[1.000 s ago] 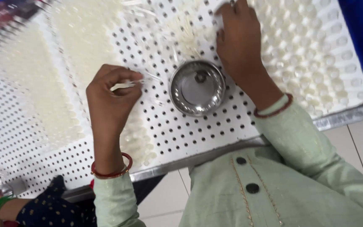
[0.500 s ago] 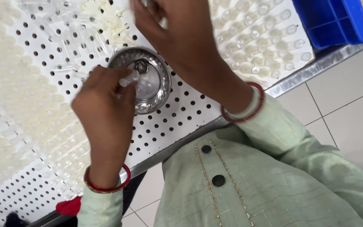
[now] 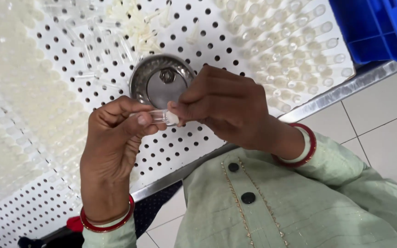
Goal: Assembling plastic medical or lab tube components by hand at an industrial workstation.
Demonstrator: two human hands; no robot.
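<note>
The right hand (image 3: pixel 228 108) has come back from the far side of the table (image 3: pixel 198 142) and now meets the left hand (image 3: pixel 116 133) just in front of the metal bowl (image 3: pixel 159 82). Both hands pinch one small clear tube (image 3: pixel 161 117), so the two are now working on it together. The bowl holds one small nut. Behind the bowl lies a pile of white pieces (image 3: pixel 136 25), and a blue bin (image 3: pixel 375 27) sits far off to its right.

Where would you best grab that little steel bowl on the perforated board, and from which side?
Probably by the rim of the steel bowl on its far-left side, from above: it sits open side up, and both hands, left hand and right hand, hover over its near edge with a small clear tube.
</note>
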